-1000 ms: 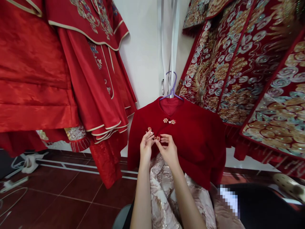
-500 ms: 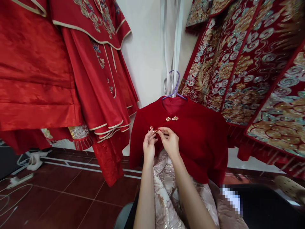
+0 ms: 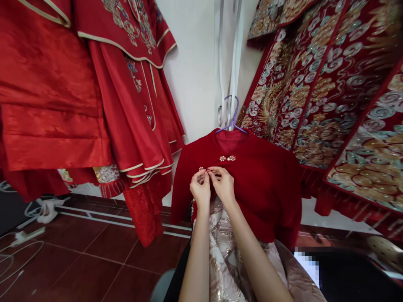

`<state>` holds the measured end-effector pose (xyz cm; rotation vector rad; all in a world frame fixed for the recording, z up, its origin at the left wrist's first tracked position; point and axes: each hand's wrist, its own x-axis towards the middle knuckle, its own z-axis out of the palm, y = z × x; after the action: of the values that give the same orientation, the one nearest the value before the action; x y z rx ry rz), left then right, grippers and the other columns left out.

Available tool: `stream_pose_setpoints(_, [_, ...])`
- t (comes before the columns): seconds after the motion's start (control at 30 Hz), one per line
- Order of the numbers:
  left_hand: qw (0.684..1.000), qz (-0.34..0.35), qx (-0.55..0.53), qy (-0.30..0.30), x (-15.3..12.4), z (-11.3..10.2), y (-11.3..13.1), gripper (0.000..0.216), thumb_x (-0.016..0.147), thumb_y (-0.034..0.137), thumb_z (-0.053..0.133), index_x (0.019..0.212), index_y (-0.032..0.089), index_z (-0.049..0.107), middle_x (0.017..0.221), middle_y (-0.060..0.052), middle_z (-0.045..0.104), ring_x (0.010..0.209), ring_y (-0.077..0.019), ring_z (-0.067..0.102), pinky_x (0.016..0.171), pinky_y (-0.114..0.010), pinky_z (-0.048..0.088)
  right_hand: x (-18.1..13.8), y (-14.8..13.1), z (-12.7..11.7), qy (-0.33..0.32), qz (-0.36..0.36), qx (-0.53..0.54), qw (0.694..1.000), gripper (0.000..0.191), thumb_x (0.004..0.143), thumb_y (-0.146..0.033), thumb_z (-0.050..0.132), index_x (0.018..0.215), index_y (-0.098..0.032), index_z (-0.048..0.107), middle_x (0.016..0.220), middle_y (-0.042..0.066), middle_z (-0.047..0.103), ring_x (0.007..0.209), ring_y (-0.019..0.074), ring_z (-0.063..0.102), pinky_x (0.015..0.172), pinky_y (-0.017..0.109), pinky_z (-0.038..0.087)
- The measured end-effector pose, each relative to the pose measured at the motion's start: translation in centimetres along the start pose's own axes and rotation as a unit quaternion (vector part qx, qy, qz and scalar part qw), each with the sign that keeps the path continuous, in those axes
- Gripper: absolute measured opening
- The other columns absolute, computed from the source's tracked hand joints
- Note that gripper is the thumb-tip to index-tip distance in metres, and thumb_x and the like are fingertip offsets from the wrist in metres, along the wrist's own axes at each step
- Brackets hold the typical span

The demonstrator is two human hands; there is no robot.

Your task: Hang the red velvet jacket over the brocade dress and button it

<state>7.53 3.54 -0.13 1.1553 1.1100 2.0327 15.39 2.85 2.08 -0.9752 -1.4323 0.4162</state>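
Observation:
A dark red velvet jacket point(image 3: 261, 184) hangs in front of me on a purple hanger point(image 3: 233, 119). Near its neckline sits a flower-shaped frog fastener point(image 3: 227, 158) with pearl-like beads, its two halves joined. Lower on the front, my left hand point(image 3: 200, 186) and my right hand point(image 3: 223, 184) meet fingertip to fingertip, both pinching a second frog fastener point(image 3: 201, 169). One beaded flower of it shows beside my left fingers; the rest is mostly hidden. Beneath my forearms lies pale pink brocade cloth point(image 3: 220, 247) with metallic embroidery.
Red garments with cream piping point(image 3: 129, 113) hang at the left. Heavily embroidered red garments point(image 3: 317, 96) hang at the right, over a dark surface point(image 3: 349, 272). White rack poles point(image 3: 229, 58) stand behind the jacket. Cables and a power strip point(image 3: 28, 236) lie on the tiled floor.
My left fingers have curled inward from a looser, more stretched pose and now pinch at the fastener. My right hand stays at nearly the same spot. The view has shifted slightly.

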Motion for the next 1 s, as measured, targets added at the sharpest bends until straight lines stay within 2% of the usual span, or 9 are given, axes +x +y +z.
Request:
stream_pose_setpoints(0.2, [0.999,0.009,0.037,-0.029,0.4,-0.8,0.6,0.022,0.075,0.022,0.066,0.094,0.011,0.068,0.093,-0.012,0.072,0.082,-0.0189,0.069,0.083,-0.034,0.055,0.1,0.3,0.0,0.001,-0.021,0.01,1.0,0.022,0.085,-0.032,0.053,0.094,-0.017,0.067,0.093,0.008,0.065,0.077,0.0151,0.064,0.069,0.026,0.057])
stream_pose_setpoints(0.43, [0.996,0.022,0.077,-0.037,0.5,-1.3,0.8,0.019,0.076,0.02,0.063,0.092,0.011,0.069,0.094,-0.012,0.072,0.081,-0.0178,0.069,0.08,-0.031,0.055,0.0,0.6,1.1,0.051,-0.015,0.011,0.999,0.022,0.085,-0.03,0.054,0.093,-0.016,0.068,0.093,0.009,0.065,0.076,0.015,0.064,0.069,0.027,0.057])
stream_pose_setpoints(0.53, [0.994,0.024,0.086,-0.063,0.5,-1.5,0.6,0.018,0.079,0.018,0.06,0.094,0.012,0.067,0.096,-0.012,0.072,0.085,-0.017,0.068,0.082,-0.03,0.054,0.0,0.7,0.9,0.032,-0.002,0.012,0.999,0.024,0.086,-0.032,0.052,0.095,-0.017,0.068,0.097,0.01,0.067,0.08,0.0166,0.066,0.072,0.029,0.057])
stream_pose_setpoints(0.6, [0.995,0.024,0.074,-0.069,0.4,-1.9,0.4,0.022,0.079,0.015,0.058,0.099,0.012,0.066,0.099,-0.012,0.071,0.088,-0.0162,0.068,0.084,-0.029,0.053,-0.2,0.8,-0.1,-0.002,0.027,0.027,0.999,0.027,0.087,-0.034,0.05,0.1,-0.018,0.068,0.098,0.009,0.069,0.084,0.0176,0.067,0.076,0.031,0.057])
stream_pose_setpoints(0.7, [0.996,0.002,0.062,-0.067,0.1,-3.4,0.4,0.025,0.078,0.013,0.056,0.102,0.013,0.065,0.099,-0.01,0.071,0.089,-0.0152,0.067,0.084,-0.029,0.052,-1.6,1.0,-3.1,-0.048,0.088,0.046,0.994,0.031,0.086,-0.037,0.05,0.106,-0.02,0.066,0.098,0.007,0.071,0.084,0.0181,0.068,0.077,0.033,0.057])
stream_pose_setpoints(0.87, [0.983,-0.05,0.096,-0.146,0.4,-7.1,0.9,0.017,0.077,0.015,0.055,0.088,0.014,0.068,0.09,-0.008,0.072,0.079,-0.0144,0.066,0.077,-0.027,0.052,-4.8,2.0,-8.5,-0.12,0.197,-0.003,0.973,0.027,0.082,-0.038,0.054,0.095,-0.019,0.069,0.09,0.008,0.071,0.075,0.0188,0.068,0.063,0.03,0.057])
stream_pose_setpoints(0.93, [0.978,-0.056,0.11,-0.168,0.7,-8.0,0.9,0.016,0.076,0.014,0.056,0.087,0.014,0.068,0.088,-0.007,0.072,0.079,-0.0149,0.066,0.076,-0.027,0.052,-5.4,2.3,-9.3,-0.143,0.233,-0.019,0.962,0.025,0.081,-0.035,0.055,0.093,-0.018,0.069,0.087,0.008,0.071,0.073,0.019,0.068,0.06,0.03,0.056])
stream_pose_setpoints(1.0, [0.974,-0.056,0.126,-0.178,0.8,-8.3,0.5,0.016,0.075,0.011,0.056,0.086,0.014,0.068,0.088,-0.007,0.072,0.081,-0.0151,0.066,0.08,-0.028,0.052,-5.6,2.5,-9.2,-0.148,0.228,-0.034,0.962,0.025,0.079,-0.033,0.057,0.095,-0.018,0.068,0.086,0.007,0.071,0.074,0.0188,0.068,0.063,0.03,0.056])
